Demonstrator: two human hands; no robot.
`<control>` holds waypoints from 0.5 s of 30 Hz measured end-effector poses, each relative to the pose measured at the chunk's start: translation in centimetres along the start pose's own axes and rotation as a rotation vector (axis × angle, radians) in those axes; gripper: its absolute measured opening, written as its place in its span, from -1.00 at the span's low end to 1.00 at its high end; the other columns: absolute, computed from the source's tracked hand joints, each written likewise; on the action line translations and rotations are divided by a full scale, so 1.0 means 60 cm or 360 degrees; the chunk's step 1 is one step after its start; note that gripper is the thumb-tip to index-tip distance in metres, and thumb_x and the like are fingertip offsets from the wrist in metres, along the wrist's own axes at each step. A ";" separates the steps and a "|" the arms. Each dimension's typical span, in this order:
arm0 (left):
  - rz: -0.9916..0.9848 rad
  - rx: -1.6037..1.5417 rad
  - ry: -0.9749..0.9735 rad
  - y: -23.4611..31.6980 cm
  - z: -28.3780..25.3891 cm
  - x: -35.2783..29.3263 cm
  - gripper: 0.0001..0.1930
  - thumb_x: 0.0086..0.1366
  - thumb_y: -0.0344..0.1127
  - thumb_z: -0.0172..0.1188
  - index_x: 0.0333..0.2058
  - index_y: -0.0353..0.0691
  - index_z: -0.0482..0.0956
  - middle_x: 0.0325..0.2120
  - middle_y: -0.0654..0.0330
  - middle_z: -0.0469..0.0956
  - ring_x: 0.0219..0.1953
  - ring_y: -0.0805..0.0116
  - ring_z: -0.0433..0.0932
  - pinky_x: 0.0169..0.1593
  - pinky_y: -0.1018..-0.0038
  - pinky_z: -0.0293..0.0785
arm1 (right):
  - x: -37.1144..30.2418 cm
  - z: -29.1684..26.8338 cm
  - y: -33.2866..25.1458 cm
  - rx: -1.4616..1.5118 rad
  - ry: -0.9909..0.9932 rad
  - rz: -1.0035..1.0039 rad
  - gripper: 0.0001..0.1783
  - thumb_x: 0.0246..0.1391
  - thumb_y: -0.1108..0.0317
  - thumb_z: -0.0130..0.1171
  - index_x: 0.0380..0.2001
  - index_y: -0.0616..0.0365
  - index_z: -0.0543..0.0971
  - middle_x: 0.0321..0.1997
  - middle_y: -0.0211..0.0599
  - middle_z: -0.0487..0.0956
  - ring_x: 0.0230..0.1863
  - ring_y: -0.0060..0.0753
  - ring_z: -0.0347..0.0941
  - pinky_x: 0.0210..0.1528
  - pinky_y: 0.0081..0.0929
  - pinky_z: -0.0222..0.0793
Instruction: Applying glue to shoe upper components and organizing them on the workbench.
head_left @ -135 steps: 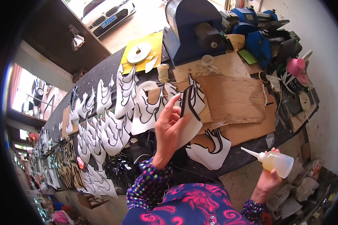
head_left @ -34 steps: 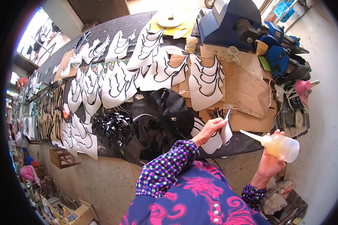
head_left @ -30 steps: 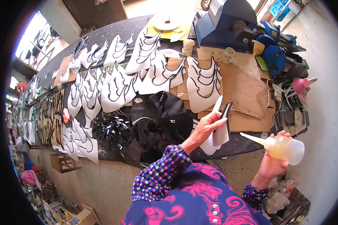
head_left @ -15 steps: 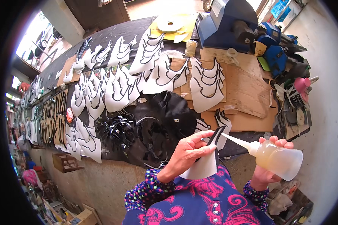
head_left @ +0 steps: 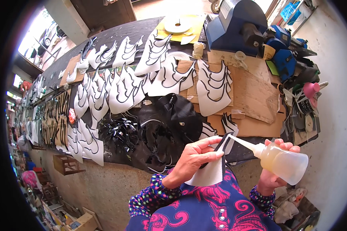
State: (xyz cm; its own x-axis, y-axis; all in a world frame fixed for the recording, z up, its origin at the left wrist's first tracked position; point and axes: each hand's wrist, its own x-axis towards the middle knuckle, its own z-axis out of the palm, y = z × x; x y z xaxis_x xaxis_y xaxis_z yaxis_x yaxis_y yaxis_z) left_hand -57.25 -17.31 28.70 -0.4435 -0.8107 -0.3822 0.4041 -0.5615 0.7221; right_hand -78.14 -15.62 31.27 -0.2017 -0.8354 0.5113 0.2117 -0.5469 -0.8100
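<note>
In my left hand point(head_left: 194, 158), thumb and fingers pinch a white fabric piece point(head_left: 209, 173) with a black edge strip, held up in front of my body. My right hand point(head_left: 275, 169) is wrapped round a translucent squeeze bottle point(head_left: 288, 163) of pale yellowish liquid, tilted on its side. Its long white nozzle point(head_left: 241, 141) points left, and the tip meets or nearly meets the black strip near the piece's upper end. Just beyond the hands, more black-edged white pieces point(head_left: 229, 125) lie at the table's near side.
Several stacks of curved white pieces point(head_left: 214, 94) cover the dark table point(head_left: 142, 29), some on cardboard point(head_left: 254, 96). A black cap point(head_left: 181, 115) and glossy black strips point(head_left: 121, 133) lie near the front edge. A blue machine point(head_left: 239, 23) stands at the back right, a pink-topped item point(head_left: 311, 90) nearer.
The bottle has shifted slightly left, bringing its nozzle tip lower along the black strip. The fabric piece has tilted a little in my left hand, and its upper end has bent.
</note>
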 end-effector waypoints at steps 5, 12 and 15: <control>0.0008 0.0014 0.0003 0.001 0.003 0.004 -0.56 0.13 -0.46 0.14 0.01 -0.35 0.33 -0.43 0.16 0.55 -0.41 0.52 0.51 -0.26 0.63 0.42 | 0.001 -0.005 0.003 0.0099 -0.0184 -0.0016 -0.37 -0.25 -0.01 0.27 -0.15 0.04 0.28 -0.16 -0.35 0.36 0.01 -0.26 0.26 0.03 -0.11 0.30; 0.0033 0.0095 0.0017 0.001 0.003 0.006 -0.56 0.13 -0.45 0.14 0.01 -0.36 0.32 -0.41 0.15 0.55 -0.39 0.52 0.51 -0.26 0.63 0.42 | 0.004 -0.002 0.001 0.0058 -0.0007 0.0046 -0.28 -0.39 0.05 0.41 -0.16 0.04 0.28 -0.16 -0.35 0.36 0.01 -0.27 0.26 0.02 -0.10 0.30; 0.0023 0.0124 -0.0001 0.000 0.003 0.009 -0.56 0.13 -0.45 0.14 0.01 -0.35 0.33 -0.41 0.16 0.55 -0.39 0.52 0.51 -0.26 0.64 0.42 | 0.002 -0.008 0.002 0.0137 -0.0074 0.0051 -0.30 -0.36 0.02 0.38 -0.17 0.05 0.28 -0.16 -0.35 0.36 0.00 -0.26 0.25 0.02 -0.10 0.30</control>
State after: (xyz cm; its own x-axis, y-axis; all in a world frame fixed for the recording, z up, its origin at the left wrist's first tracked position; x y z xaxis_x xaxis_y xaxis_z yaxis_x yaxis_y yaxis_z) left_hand -57.62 -17.72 28.59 -0.4387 -0.8186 -0.3708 0.3471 -0.5350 0.7703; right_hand -78.60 -15.75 31.11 -0.1495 -0.8532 0.4997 0.2993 -0.5207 -0.7995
